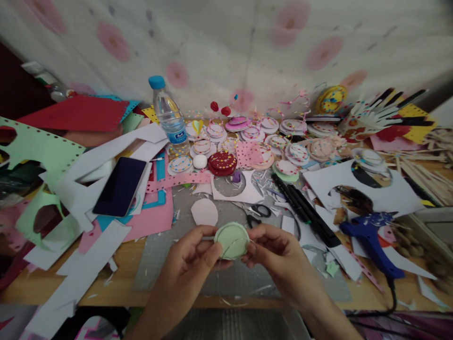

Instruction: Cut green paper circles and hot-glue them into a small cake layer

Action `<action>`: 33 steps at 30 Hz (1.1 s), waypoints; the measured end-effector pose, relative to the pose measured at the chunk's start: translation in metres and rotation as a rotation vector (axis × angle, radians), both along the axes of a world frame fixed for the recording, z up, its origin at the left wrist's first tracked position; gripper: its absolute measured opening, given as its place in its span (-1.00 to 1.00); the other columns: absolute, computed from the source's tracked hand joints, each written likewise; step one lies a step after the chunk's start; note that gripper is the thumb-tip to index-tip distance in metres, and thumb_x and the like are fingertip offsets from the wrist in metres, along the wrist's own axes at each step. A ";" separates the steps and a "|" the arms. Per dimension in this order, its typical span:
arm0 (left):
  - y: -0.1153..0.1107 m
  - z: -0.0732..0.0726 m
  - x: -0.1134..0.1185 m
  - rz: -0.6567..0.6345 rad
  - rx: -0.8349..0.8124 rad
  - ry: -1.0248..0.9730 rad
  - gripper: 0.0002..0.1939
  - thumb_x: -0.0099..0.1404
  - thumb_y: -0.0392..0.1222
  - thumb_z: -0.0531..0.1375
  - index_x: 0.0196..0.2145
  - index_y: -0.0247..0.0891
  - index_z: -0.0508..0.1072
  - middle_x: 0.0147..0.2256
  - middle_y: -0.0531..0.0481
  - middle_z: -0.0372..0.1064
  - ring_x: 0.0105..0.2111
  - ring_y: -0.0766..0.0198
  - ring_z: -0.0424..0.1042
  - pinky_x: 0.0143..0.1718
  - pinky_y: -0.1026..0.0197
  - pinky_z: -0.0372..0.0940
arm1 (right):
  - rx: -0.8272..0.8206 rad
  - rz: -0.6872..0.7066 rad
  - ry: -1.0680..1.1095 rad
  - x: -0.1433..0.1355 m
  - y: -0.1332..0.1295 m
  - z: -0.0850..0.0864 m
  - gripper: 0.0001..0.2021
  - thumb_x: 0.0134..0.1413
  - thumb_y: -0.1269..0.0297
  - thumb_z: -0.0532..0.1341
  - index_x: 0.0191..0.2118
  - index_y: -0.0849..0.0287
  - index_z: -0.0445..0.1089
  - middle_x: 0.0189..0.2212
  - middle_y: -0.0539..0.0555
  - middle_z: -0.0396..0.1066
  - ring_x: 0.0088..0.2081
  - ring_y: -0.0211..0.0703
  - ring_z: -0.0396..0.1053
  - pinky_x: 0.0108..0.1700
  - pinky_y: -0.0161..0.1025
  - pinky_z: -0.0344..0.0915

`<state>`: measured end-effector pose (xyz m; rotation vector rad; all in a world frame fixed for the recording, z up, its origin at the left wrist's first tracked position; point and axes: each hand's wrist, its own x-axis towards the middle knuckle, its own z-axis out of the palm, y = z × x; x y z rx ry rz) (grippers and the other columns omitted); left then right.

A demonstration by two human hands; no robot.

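Between both hands, above the front of the grey cutting mat [155, 264], is a small pale green paper disc [231, 240] with a raised rim. My left hand [194, 255] grips its left edge, thumb on the face. At the right edge, my right hand [274, 245] pinches with thumb and fingers, where a thin pale string [230, 250] runs across the disc. The string's loose end hangs below it. Just beyond the hands lie a white paper cutout [204, 212] and scissors with black handles [260, 211].
Decorated paper discs [222, 163] crowd the back, near a water bottle [171, 113]. A phone [120, 186] rests on paper scraps at left. Black pens [292, 198] and a blue glue gun [375, 245] with a cord lie right. A cup of pens [354, 125] stands behind.
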<state>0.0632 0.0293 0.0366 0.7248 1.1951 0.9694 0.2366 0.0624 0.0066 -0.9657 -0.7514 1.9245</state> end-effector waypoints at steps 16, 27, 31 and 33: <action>-0.003 0.012 0.009 0.217 0.038 0.204 -0.88 0.11 -0.14 0.30 -0.37 -0.20 0.56 -0.40 0.03 0.57 -0.38 0.26 0.53 -0.35 0.37 0.38 | 0.145 -0.143 -0.036 -0.002 -0.019 0.000 -0.92 -0.01 0.34 0.40 -0.33 0.03 0.57 -0.54 -0.06 0.55 -0.53 -0.41 0.47 -0.45 -0.57 0.39; 0.003 0.010 0.001 0.169 0.014 0.106 -0.92 0.03 -0.22 0.35 -0.47 -0.25 0.55 -0.53 0.04 0.50 -0.49 0.31 0.48 -0.41 0.35 0.37 | 0.112 -0.167 -0.138 -0.003 -0.022 -0.002 -0.92 -0.07 0.30 0.43 -0.37 0.06 0.57 -0.54 -0.02 0.52 -0.57 -0.32 0.44 -0.50 -0.44 0.41; 0.005 0.004 -0.006 0.040 0.051 0.096 -0.93 0.05 -0.22 0.34 -0.48 -0.27 0.55 -0.55 0.04 0.48 -0.51 0.33 0.45 -0.44 0.37 0.33 | 0.104 -0.149 -0.151 -0.002 -0.021 -0.002 -0.92 -0.07 0.27 0.43 -0.37 0.05 0.57 -0.54 -0.02 0.52 -0.56 -0.31 0.43 -0.50 -0.43 0.40; 0.005 0.003 -0.008 0.006 0.052 0.094 -0.91 0.07 -0.21 0.33 -0.49 -0.28 0.54 -0.53 0.04 0.48 -0.50 0.34 0.45 -0.44 0.37 0.33 | 0.099 -0.140 -0.146 -0.003 -0.020 -0.003 -0.92 -0.07 0.26 0.43 -0.37 0.06 0.57 -0.55 -0.03 0.51 -0.56 -0.31 0.43 -0.50 -0.44 0.39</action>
